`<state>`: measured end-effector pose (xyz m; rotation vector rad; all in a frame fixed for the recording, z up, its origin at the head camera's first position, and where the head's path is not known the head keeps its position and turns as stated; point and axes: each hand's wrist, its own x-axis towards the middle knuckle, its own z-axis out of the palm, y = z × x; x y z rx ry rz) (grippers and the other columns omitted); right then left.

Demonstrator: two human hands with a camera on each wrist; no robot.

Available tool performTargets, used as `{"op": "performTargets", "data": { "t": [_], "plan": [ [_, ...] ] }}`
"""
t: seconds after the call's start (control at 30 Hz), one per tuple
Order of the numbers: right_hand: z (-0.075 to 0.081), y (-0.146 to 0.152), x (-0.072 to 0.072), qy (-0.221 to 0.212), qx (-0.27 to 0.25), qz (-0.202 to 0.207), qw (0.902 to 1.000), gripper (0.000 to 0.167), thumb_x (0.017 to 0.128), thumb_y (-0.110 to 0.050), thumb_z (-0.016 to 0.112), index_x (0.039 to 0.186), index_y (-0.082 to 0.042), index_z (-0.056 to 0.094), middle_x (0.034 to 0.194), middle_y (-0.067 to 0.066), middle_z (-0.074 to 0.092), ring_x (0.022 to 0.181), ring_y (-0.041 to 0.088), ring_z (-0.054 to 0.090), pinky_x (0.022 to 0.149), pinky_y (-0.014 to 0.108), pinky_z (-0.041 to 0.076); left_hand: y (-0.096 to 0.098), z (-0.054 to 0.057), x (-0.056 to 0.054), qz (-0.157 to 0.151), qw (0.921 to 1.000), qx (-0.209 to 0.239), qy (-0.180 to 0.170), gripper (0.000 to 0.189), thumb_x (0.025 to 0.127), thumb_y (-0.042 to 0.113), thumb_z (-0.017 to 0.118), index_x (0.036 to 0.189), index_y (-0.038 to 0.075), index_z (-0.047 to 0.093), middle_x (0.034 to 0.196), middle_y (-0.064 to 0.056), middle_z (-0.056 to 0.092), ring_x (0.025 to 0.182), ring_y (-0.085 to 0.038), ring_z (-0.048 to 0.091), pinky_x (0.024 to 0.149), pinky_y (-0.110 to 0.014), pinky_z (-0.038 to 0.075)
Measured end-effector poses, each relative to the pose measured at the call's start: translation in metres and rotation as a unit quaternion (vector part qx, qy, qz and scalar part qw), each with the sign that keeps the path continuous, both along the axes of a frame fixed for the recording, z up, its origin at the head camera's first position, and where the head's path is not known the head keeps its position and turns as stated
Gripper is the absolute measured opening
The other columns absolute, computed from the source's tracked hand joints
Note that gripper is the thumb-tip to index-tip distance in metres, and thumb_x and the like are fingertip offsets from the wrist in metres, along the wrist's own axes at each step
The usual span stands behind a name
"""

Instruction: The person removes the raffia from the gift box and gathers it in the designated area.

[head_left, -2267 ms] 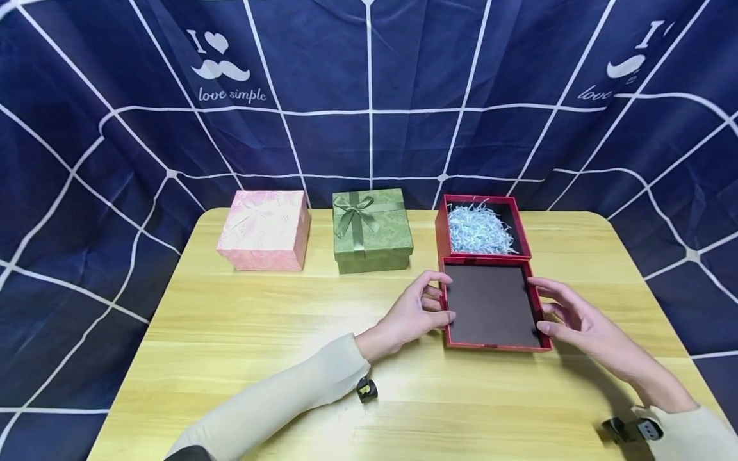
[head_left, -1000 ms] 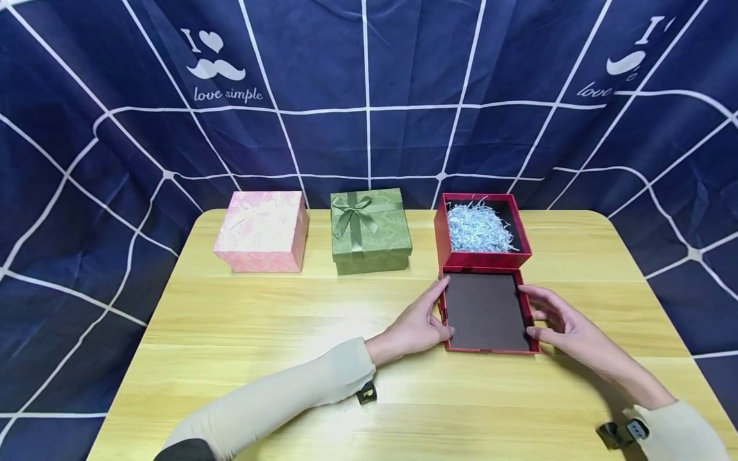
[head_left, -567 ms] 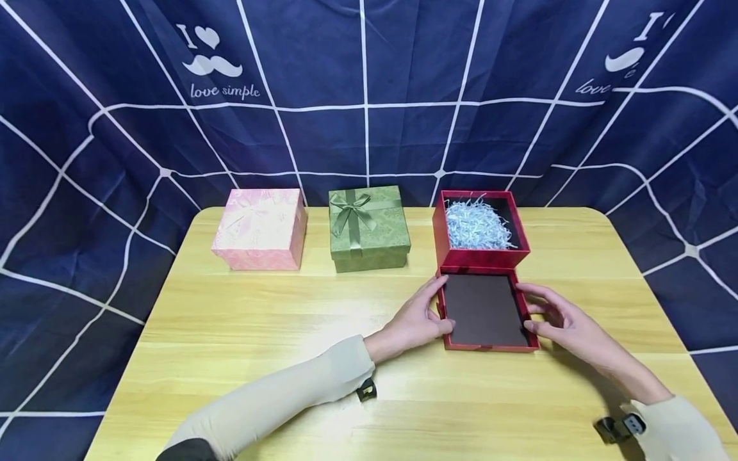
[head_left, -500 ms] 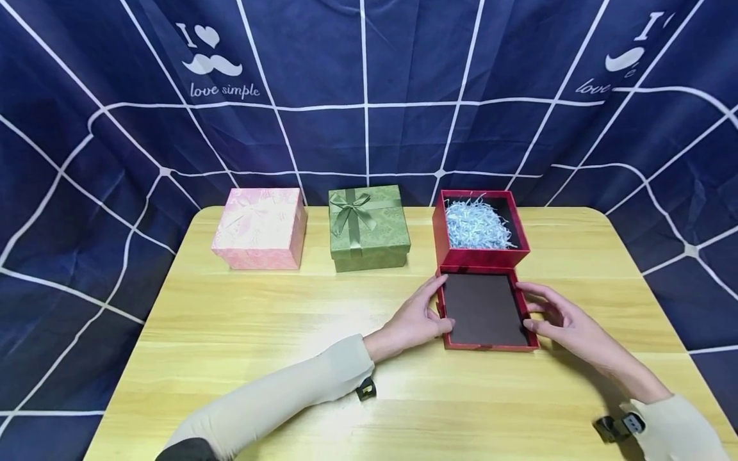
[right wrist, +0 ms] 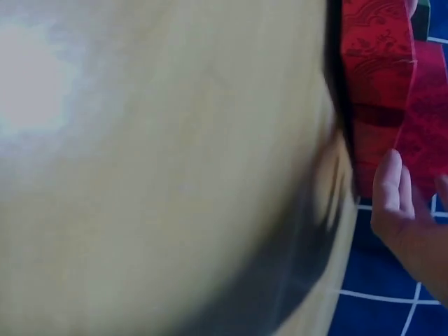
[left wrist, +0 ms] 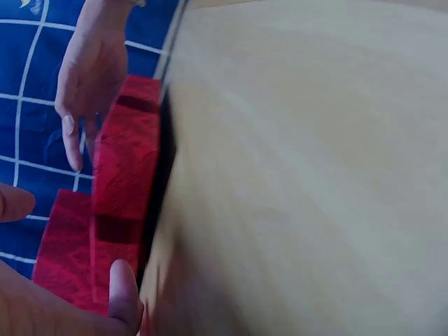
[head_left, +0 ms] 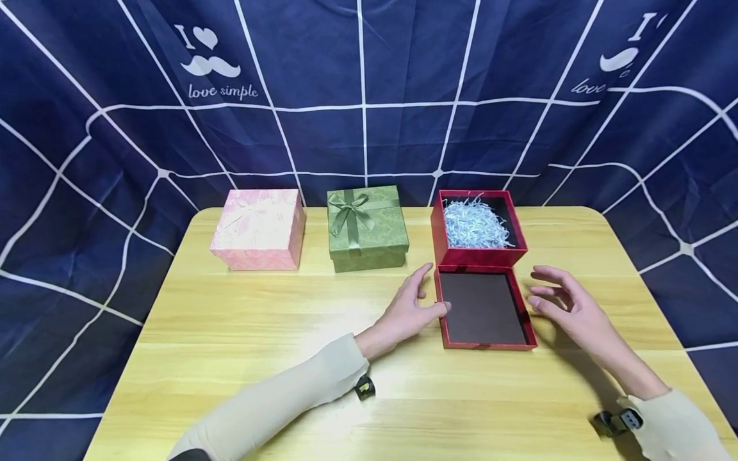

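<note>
A red box lid (head_left: 485, 308) lies inside-up on the table, its dark lining showing. Right behind it stands the matching red box (head_left: 481, 258), filled with pale blue shredded paper (head_left: 475, 224). My left hand (head_left: 406, 312) is at the lid's left side, fingers spread, thumb tip over the rim. Off the lid's right side, a small gap away, hovers my right hand (head_left: 571, 310) with loosely bent fingers and nothing in them. In the left wrist view the lid's patterned red side (left wrist: 126, 175) shows between both hands. The right wrist view shows my right fingers (right wrist: 388, 182) near that side.
A closed green gift box (head_left: 369, 230) with a ribbon bow stands left of the red box. Farther left is a closed pink gift box (head_left: 259, 230). The wooden table (head_left: 277, 320) is backed by a dark blue curtain (head_left: 323, 57) with white lines.
The lid was drawn slightly toward me and straightened before the box. Both hands then loosened from its sides; the right moved off to the right, the left slightly away.
</note>
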<state>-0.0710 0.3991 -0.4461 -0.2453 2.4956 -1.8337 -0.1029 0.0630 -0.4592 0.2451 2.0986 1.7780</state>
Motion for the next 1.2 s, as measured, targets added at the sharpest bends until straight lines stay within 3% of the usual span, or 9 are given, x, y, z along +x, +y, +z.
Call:
{"op": "performTargets", "data": {
  "t": [0.13, 0.23, 0.5, 0.7, 0.93, 1.07, 1.2],
  "plan": [
    [0.007, -0.003, -0.003, -0.002, -0.054, -0.031, 0.998, 0.054, 0.105, 0.009, 0.064, 0.152, -0.018, 0.054, 0.144, -0.003, 0.055, 0.118, 0.003, 0.066, 0.086, 0.02, 0.059, 0.0, 0.008, -0.005, 0.012, 0.9988, 0.047, -0.001, 0.093, 0.095, 0.028, 0.082, 0.173, 0.019, 0.032, 0.172, -0.01, 0.035, 0.147, -0.033, 0.046, 0.116, -0.048, 0.044],
    [0.014, -0.006, -0.006, 0.008, -0.093, -0.033, 0.995, 0.054, 0.104, 0.012, 0.063, 0.15, -0.017, 0.054, 0.143, -0.001, 0.054, 0.117, 0.003, 0.067, 0.085, 0.02, 0.059, 0.001, 0.012, -0.01, 0.017, 0.9975, 0.069, 0.003, 0.093, 0.097, 0.036, 0.08, 0.174, 0.022, 0.029, 0.176, -0.003, 0.029, 0.16, -0.032, 0.031, 0.124, -0.052, 0.035],
    [0.035, -0.013, -0.021, 0.024, -0.122, -0.037, 0.9915, 0.054, 0.104, 0.013, 0.061, 0.149, -0.016, 0.055, 0.148, 0.0, 0.05, 0.125, 0.008, 0.061, 0.087, 0.019, 0.058, 0.008, 0.016, -0.025, 0.018, 0.9976, 0.063, 0.021, 0.097, 0.097, 0.051, 0.079, 0.175, 0.032, 0.023, 0.177, 0.007, 0.024, 0.161, -0.03, 0.029, 0.124, -0.052, 0.035],
    [0.052, -0.024, -0.037, 0.02, -0.077, -0.049, 0.9956, 0.055, 0.104, 0.006, 0.068, 0.152, -0.016, 0.052, 0.151, 0.001, 0.046, 0.129, 0.011, 0.057, 0.088, 0.017, 0.057, 0.019, 0.018, -0.035, 0.031, 0.9976, 0.045, 0.042, 0.1, 0.095, 0.05, 0.082, 0.174, 0.039, 0.022, 0.176, 0.01, 0.024, 0.16, -0.019, 0.026, 0.124, -0.058, 0.032],
    [0.065, -0.04, -0.059, 0.008, 0.071, -0.08, 0.9942, 0.068, 0.107, -0.016, 0.071, 0.166, -0.012, 0.037, 0.165, 0.006, 0.036, 0.146, 0.024, 0.046, 0.098, 0.012, 0.045, 0.035, 0.025, -0.043, 0.029, 0.9986, 0.028, 0.035, 0.11, 0.092, 0.048, 0.085, 0.176, 0.035, 0.017, 0.176, 0.004, 0.024, 0.157, -0.016, 0.029, 0.123, -0.059, 0.033],
    [0.073, -0.048, -0.073, -0.002, 0.092, -0.084, 0.9923, 0.076, 0.105, -0.024, 0.074, 0.168, -0.011, 0.033, 0.17, 0.012, 0.031, 0.152, 0.039, 0.039, 0.112, 0.03, 0.044, 0.043, 0.025, -0.052, 0.043, 0.9979, 0.021, 0.043, 0.113, 0.09, 0.046, 0.087, 0.177, 0.033, 0.016, 0.177, 0.005, 0.023, 0.157, -0.015, 0.028, 0.124, -0.055, 0.033],
    [0.079, -0.055, -0.089, -0.034, 0.115, -0.055, 0.9912, 0.085, 0.105, -0.03, 0.075, 0.171, -0.01, 0.026, 0.175, 0.015, 0.022, 0.155, 0.047, 0.033, 0.118, 0.058, 0.042, 0.047, 0.024, -0.063, 0.053, 0.9972, 0.011, 0.052, 0.116, 0.088, 0.045, 0.089, 0.177, 0.031, 0.015, 0.177, 0.003, 0.022, 0.157, -0.016, 0.028, 0.125, -0.053, 0.033]
  ]
}}
